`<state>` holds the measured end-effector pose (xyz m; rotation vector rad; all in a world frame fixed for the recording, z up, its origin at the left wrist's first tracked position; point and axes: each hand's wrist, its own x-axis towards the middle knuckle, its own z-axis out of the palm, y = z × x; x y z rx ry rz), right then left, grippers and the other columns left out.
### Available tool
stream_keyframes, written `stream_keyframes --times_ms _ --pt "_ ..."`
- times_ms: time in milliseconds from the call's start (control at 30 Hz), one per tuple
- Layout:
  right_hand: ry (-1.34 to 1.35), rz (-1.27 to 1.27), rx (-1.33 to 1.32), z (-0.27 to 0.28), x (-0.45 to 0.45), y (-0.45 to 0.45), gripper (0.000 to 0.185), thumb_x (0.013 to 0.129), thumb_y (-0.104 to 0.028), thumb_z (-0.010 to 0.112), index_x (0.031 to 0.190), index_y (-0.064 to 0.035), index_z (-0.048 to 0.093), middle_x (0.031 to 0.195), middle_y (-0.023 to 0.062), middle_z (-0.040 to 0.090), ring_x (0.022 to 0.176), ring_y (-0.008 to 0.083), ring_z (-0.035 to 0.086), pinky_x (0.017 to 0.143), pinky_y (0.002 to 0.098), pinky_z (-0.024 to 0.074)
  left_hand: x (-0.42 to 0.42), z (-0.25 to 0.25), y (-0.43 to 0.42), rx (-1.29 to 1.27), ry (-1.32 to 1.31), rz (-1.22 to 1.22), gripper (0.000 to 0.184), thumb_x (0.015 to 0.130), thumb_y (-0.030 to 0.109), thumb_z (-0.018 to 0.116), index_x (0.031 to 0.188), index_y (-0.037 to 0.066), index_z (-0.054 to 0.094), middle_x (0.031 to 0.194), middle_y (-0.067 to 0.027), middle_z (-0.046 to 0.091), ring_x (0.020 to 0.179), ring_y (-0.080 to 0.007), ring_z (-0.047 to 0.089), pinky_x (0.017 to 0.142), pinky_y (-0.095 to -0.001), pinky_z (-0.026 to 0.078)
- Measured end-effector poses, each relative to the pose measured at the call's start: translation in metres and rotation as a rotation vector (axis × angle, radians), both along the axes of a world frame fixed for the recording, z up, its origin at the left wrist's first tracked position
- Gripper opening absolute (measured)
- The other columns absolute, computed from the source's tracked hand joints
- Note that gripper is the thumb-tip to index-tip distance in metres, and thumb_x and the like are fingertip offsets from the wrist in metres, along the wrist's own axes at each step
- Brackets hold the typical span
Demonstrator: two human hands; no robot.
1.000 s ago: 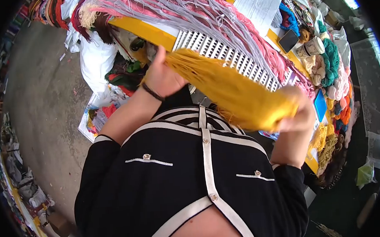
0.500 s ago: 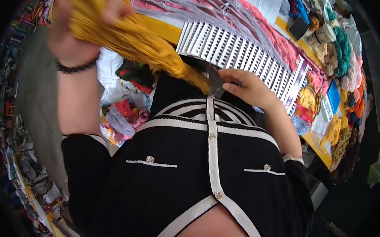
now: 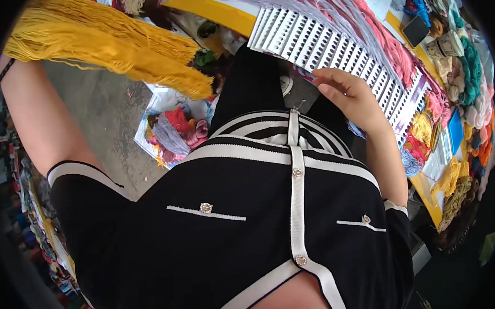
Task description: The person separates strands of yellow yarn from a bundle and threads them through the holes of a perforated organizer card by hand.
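A hank of mustard-yellow thread (image 3: 118, 44) stretches across the upper left, its loose end hanging toward my lap. My left hand (image 3: 4, 61), wrist in a black bracelet, holds the hank at the far left; its fingers are hidden behind the strands. My right hand (image 3: 348, 96) is open with loosely bent fingers and nothing visible in it. Its fingertips are at the near edge of the white cards with rows of holes (image 3: 320, 41), and I cannot tell whether they touch. Lilac threads (image 3: 330, 16) and pink threads (image 3: 384, 41) lie beyond the cards.
The yellow-edged table (image 3: 212, 12) carries a phone (image 3: 415, 31), a patterned cup (image 3: 445, 46), a blue object (image 3: 455, 131) and teal yarn (image 3: 471, 70). Beside my left leg, a bag (image 3: 145, 129) holds red and lilac yarn bundles (image 3: 173, 130).
My left hand has swung left, carrying the yellow hank away from my lap. My right hand has moved slightly right and up, apart from the hank's end. The camera view has shifted.
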<state>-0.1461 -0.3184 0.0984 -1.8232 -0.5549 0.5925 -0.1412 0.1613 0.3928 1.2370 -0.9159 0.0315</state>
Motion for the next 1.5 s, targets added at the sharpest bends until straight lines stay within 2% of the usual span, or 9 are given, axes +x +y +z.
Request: stream_keyframes --times_ms 233,400,533,667,867,1067,1133,1233,1500 --pt "-0.044 0.021 -0.081 0.002 0.005 0.012 0.027 0.09 -0.007 0.055 0.115 0.0019 0.055 0.099 0.0083 0.063 0.095 0.0121 0.057 0.085 0.025 0.044 -0.008 -0.088 -0.006 -0.483 0.436 -0.201 0.055 0.09 0.022 0.048 0.14 0.006 0.029 0.128 -0.0166 0.051 0.108 -0.0246 0.058 0.085 -0.0348 0.053" --pt "-0.114 0.071 -0.044 0.009 0.009 0.033 0.024 0.089 -0.009 0.057 0.11 0.002 0.059 0.098 0.0083 0.064 0.092 0.0131 0.059 0.082 0.0248 0.0463 -0.015 -0.184 -0.009 -0.467 0.865 -0.204 0.055 0.089 0.015 0.051 0.137 0.0 0.03 0.13 -0.0166 0.048 0.075 -0.01 0.057 0.086 -0.0302 0.049" --pt "-0.112 0.144 0.073 0.009 0.006 0.083 0.037 0.086 -0.018 0.062 0.116 0.0024 0.055 0.105 0.0111 0.062 0.096 0.0167 0.059 0.083 0.027 0.047 -0.033 -0.259 -0.135 -0.528 1.08 0.279 0.042 0.088 0.006 0.047 0.128 -0.004 0.039 0.123 -0.0138 0.054 0.098 -0.0179 0.059 0.087 -0.0282 0.049" --pt "-0.156 0.306 0.223 -0.008 0.001 0.129 0.04 0.089 -0.028 0.058 0.115 0.0017 0.052 0.103 0.0139 0.06 0.095 0.0237 0.058 0.085 0.0333 0.0443 -0.03 -0.274 -0.178 -0.876 1.009 -0.147 0.047 0.088 0.009 0.049 0.131 -0.004 0.035 0.129 -0.0137 0.049 0.104 -0.0201 0.058 0.091 -0.0308 0.048" --pt "-0.242 0.336 -0.143 -0.003 0.014 0.117 0.029 0.088 -0.027 0.057 0.098 0.0 0.057 0.084 0.0175 0.058 0.077 0.0309 0.058 0.072 0.0382 0.0455 -0.017 -0.277 -0.173 -0.108 0.766 0.14 0.033 0.087 0.012 0.055 0.117 -0.002 0.052 0.108 -0.0159 0.061 0.098 -0.0214 0.06 0.091 -0.0339 0.045" --pt "-0.122 -0.201 0.203 0.037 0.049 0.109 0.02 0.089 -0.011 0.058 0.105 0.0004 0.062 0.091 0.0085 0.065 0.082 0.0147 0.062 0.072 0.0252 0.0483 0.001 -0.264 -0.189 0.033 0.623 0.336 0.035 0.086 0.008 0.051 0.119 -0.004 0.049 0.086 -0.0124 0.064 0.081 -0.0163 0.062 0.076 -0.0271 0.047" --pt "-0.303 -0.157 0.14 0.047 0.054 0.112 0.02 0.089 -0.011 0.057 0.102 0.0032 0.062 0.086 0.0069 0.064 0.074 0.0114 0.059 0.066 0.0222 0.0469 0.006 -0.266 -0.195 -0.041 0.686 0.261 0.037 0.09 0.006 0.048 0.126 -0.002 0.046 0.086 -0.0084 0.063 0.074 -0.0119 0.06 0.069 -0.0241 0.048" --pt "0.222 -0.177 0.374 0.046 0.055 0.122 0.018 0.09 -0.01 0.056 0.098 0.0057 0.061 0.078 0.0044 0.06 0.066 0.0074 0.055 0.062 0.0207 0.0454 0.012 -0.268 -0.198 0.049 0.606 0.297 0.041 0.09 0.004 0.047 0.131 -0.001 0.042 0.084 -0.0076 0.062 0.069 -0.009 0.056 0.063 -0.021 0.047" --pt "0.24 -0.233 0.444 0.037 0.056 0.126 0.018 0.091 -0.009 0.055 0.099 0.0055 0.06 0.091 0.0059 0.062 0.079 0.009 0.058 0.073 0.0224 0.0482 0.014 -0.271 -0.189 0.024 0.729 0.299 0.038 0.089 0.009 0.052 0.126 -0.001 0.049 0.088 -0.0035 0.062 0.06 -0.0048 0.051 0.055 -0.0174 0.045"
